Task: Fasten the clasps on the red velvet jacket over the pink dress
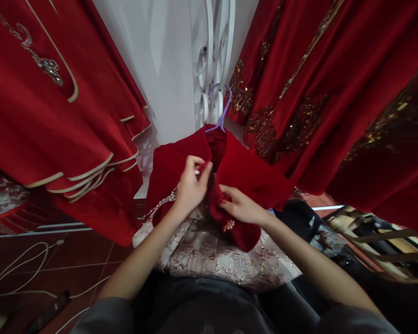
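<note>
A red velvet garment [245, 169] hangs in front of me on a purple hanger [223, 111] hooked on a white scrolled rack [212, 55]. My left hand [191, 185] pinches the velvet's front edge near the collar, fingers closed on the cloth. My right hand [240, 204] grips a fold of the same red velvet just to the right and lower. Under the velvet spreads a pale brocade skirt [212, 257] with a beaded trim [162, 202].
Red robes with cream piping [55, 125] hang at the left, and red gowns with gold embroidery [334, 93] at the right. White cables [24, 264] lie on the dark red tiled floor. A wooden frame [379, 236] stands at the lower right.
</note>
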{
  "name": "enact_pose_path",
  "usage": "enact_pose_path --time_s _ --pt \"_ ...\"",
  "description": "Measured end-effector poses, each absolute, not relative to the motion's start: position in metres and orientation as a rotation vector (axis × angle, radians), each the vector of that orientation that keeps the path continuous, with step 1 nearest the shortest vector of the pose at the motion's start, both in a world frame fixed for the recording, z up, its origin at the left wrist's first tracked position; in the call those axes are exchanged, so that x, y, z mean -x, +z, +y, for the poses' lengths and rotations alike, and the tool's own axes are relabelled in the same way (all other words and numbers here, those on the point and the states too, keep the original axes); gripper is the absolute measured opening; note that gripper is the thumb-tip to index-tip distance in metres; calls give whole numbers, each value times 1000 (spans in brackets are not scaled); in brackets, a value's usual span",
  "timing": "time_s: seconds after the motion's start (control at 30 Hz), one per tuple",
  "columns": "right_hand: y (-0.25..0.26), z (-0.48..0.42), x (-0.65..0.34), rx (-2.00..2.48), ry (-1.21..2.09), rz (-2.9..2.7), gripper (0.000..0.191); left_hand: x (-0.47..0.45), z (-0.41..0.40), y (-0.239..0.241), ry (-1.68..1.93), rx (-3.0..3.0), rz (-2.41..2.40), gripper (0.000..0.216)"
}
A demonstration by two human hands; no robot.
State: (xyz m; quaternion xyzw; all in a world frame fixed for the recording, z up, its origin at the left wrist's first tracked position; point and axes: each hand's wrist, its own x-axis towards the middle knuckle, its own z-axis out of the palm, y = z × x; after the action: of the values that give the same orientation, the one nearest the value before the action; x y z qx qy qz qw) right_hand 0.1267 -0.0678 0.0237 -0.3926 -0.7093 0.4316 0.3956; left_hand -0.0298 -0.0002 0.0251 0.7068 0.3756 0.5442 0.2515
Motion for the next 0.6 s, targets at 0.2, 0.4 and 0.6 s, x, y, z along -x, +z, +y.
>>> enact_pose_path --time_s 0.2,0.4,0.6 --pt "8 -81 -128 1057 854 -1609 35 21 -6 -6 1348 -1880 944 12" --pt "-2 -69 -149 1092 611 -1617 64 24 -8 -9 1439 -2143 1101 25" --pt "-12 -56 -150 1062 693 -1581 45 17 -6 -9 1452 -2192 1062 25"
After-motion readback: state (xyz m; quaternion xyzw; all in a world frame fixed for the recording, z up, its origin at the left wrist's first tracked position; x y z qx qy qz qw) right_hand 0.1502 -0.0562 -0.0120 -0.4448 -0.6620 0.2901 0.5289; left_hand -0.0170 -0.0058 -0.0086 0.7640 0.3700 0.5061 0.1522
